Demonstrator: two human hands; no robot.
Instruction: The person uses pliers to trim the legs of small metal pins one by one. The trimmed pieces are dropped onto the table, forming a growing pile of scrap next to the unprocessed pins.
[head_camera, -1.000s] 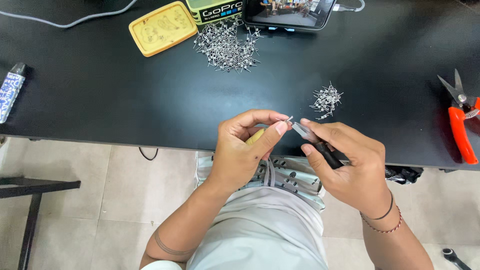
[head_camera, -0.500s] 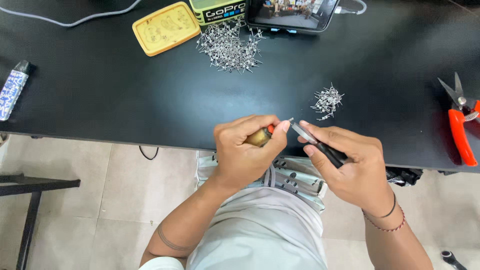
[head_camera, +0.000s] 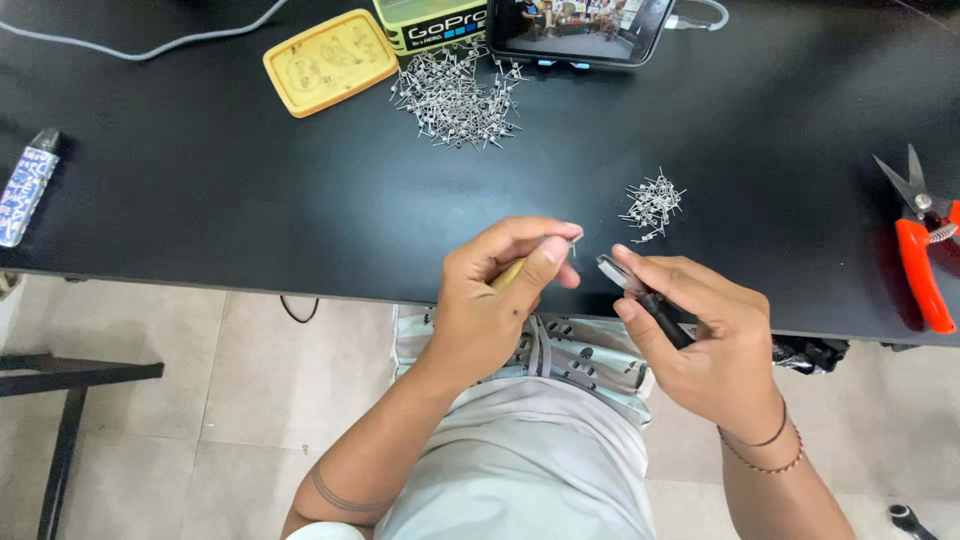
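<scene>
Seen from above, two bare hands meeting just in front of the near edge of a black tabletop (head_camera: 250, 200)

Left hand (head_camera: 495, 300) with fingers (head_camera: 545, 262) pinched narrow on a tiny silvery metal pin (head_camera: 574, 240), its tip poking up just past the thumb; a short yellowish stick-like piece (head_camera: 508, 274) tucked under the same fingers, mostly covered

Right hand (head_camera: 700, 340) wrapped around a black-handled small plier-like tool (head_camera: 640, 295), metal nose aimed at the pin, close but apart from it

Likely very light, stiff and slippery, that pin, easy to drop or bend; best held by the shaft between thumb and forefinger pads, as here

Just beyond the right fingers, a small heap of the same silvery pins (head_camera: 652, 205); well beyond the left fingers, a larger scattered heap of pins (head_camera: 458, 95), beside a flat yellow rectangular lid (head_camera: 328, 62), a green tin (head_camera: 435, 22) and a propped phone (head_camera: 575, 25). Far right, orange-handled snips (head_camera: 922, 250); far left, a slim patterned blue and white lighter-like object (head_camera: 25, 190)

Hard to make out: the exact shape of the pin, the tool's tip, whether its nose is open or closed. Tin, phone and snips cut off at the frame edges
</scene>
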